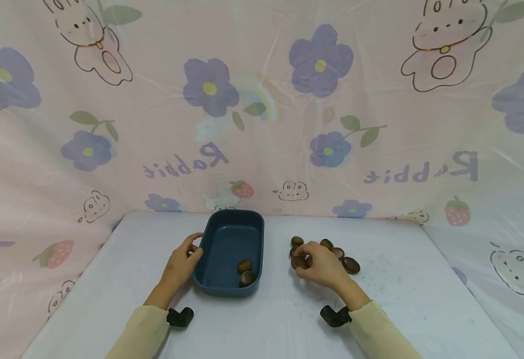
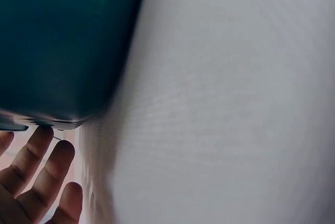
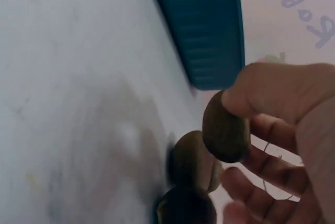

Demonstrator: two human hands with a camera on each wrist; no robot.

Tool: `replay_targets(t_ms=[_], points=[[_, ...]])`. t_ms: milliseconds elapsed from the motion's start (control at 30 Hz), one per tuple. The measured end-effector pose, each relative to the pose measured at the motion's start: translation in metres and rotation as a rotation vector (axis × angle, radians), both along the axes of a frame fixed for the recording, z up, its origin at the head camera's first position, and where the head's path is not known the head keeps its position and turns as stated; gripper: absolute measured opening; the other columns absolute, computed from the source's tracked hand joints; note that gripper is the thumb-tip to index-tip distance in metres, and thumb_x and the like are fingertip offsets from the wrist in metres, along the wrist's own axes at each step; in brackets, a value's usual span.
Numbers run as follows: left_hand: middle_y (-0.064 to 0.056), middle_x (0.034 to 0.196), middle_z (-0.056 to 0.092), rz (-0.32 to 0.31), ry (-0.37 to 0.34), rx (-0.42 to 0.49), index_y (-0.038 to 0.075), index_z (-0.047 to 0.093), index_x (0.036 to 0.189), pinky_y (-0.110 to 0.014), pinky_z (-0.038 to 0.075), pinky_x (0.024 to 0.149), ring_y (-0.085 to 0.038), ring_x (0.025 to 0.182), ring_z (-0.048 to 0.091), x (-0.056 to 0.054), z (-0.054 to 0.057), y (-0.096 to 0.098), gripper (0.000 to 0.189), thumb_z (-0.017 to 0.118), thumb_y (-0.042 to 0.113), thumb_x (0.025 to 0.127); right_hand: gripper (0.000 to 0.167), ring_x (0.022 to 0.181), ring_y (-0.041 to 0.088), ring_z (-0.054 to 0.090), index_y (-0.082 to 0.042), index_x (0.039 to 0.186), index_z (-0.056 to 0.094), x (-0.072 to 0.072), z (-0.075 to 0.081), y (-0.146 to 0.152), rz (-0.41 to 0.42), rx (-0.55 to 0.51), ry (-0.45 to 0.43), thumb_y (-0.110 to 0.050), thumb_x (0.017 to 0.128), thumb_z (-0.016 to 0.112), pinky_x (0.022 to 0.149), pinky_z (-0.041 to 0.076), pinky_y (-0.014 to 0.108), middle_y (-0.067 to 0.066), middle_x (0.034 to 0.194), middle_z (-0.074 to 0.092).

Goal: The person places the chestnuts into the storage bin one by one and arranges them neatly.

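A dark blue rectangular box [image 1: 230, 234] stands left of the middle, with two brown chestnuts [image 1: 247, 279] in its near right corner. Against the box's left side rests my left hand [image 1: 180, 264], its fingertips touching the outer wall and rim. In the left wrist view its fingers [image 2: 55, 169] are loosely extended beside the box. To the right, my right hand [image 1: 322, 264] pinches a chestnut [image 3: 225, 130] between thumb and fingers. Several more chestnuts [image 1: 350, 265] lie around and beyond that hand, some partly hidden by it.
The white tabletop [image 1: 275, 319] carries the box and the chestnut group, with a gap between them. Behind it hangs a pink curtain [image 1: 262, 144] printed with flowers and rabbits. Black wrist cameras [image 1: 335, 316] sit at both sleeves.
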State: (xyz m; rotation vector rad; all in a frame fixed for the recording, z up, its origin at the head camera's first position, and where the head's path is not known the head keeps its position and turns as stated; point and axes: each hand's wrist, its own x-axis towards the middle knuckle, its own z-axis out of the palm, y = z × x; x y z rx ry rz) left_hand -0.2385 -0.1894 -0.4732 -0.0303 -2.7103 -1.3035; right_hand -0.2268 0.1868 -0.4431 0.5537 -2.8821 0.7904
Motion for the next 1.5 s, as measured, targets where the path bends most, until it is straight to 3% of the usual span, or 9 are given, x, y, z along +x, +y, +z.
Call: replay_targets(t_ms=[433, 633, 1033, 1267, 1500], points=[[-0.005, 0.092, 0.064, -0.001, -0.011, -0.014, 0.028, 0.048, 0.137, -0.029, 0.041, 0.063, -0.016, 0.071, 0.052, 0.000, 0.001, 0.000, 0.044, 0.050, 0.025, 0.093, 0.028, 0.080, 0.009, 0.054, -0.020, 0.096, 0.067, -0.002, 0.011, -0.015, 0.125, -0.115, 0.065, -0.013, 0.071, 0.076, 0.070, 0.047, 0.026, -0.005, 0.089, 0.062], [-0.005, 0.093, 0.064, -0.002, -0.016, -0.009, 0.028, 0.048, 0.137, -0.029, 0.040, 0.063, -0.016, 0.072, 0.051, 0.000, 0.001, 0.000, 0.044, 0.050, 0.026, 0.093, 0.030, 0.074, 0.008, 0.058, -0.016, 0.099, 0.066, -0.003, 0.015, -0.022, 0.166, -0.164, 0.052, -0.010, 0.071, 0.074, 0.065, 0.048, 0.022, -0.004, 0.086, 0.066], [-0.005, 0.094, 0.064, -0.006, -0.007, -0.013, 0.025, 0.048, 0.138, -0.029, 0.040, 0.062, -0.014, 0.070, 0.051, 0.001, 0.004, 0.000, 0.044, 0.049, 0.026, 0.094, 0.027, 0.069, 0.009, 0.054, -0.020, 0.099, 0.067, -0.008, 0.025, -0.037, 0.146, -0.107, 0.044, -0.015, 0.073, 0.072, 0.064, 0.044, 0.023, -0.006, 0.087, 0.062], [-0.006, 0.093, 0.064, -0.005, -0.003, -0.008, 0.026, 0.048, 0.137, -0.029, 0.040, 0.063, -0.015, 0.070, 0.051, 0.001, 0.002, 0.000, 0.044, 0.050, 0.025, 0.093, 0.028, 0.077, 0.016, 0.060, -0.023, 0.102, 0.068, -0.012, 0.032, -0.048, 0.117, -0.089, 0.018, -0.020, 0.074, 0.074, 0.064, 0.045, 0.026, -0.009, 0.095, 0.064], [-0.005, 0.092, 0.064, -0.009, 0.002, -0.016, 0.027, 0.048, 0.138, -0.029, 0.040, 0.063, -0.016, 0.070, 0.051, 0.000, 0.000, 0.000, 0.044, 0.050, 0.025, 0.094, 0.030, 0.067, 0.007, 0.052, -0.021, 0.104, 0.068, -0.020, 0.031, -0.059, 0.141, -0.115, 0.032, -0.018, 0.075, 0.073, 0.062, 0.045, 0.024, -0.007, 0.098, 0.064]])
